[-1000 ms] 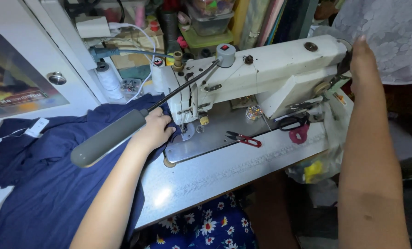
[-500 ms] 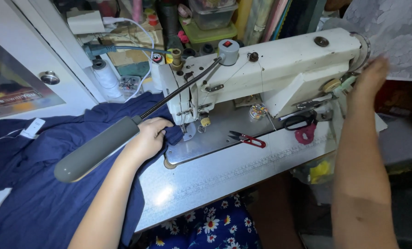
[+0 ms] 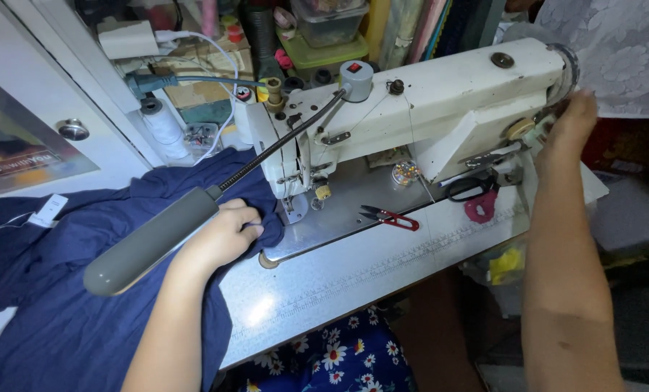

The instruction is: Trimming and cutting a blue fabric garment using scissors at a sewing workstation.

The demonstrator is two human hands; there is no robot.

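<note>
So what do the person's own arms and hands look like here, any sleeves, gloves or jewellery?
Both forearms are bare as far up as the head view shows, with no sleeve cuff visible. The left hand and the right hand wear no gloves. No watch, bracelet or ring can be seen on either, though the right hand's fingers are partly hidden behind the end of the cream-white metal sewing machine.
</note>
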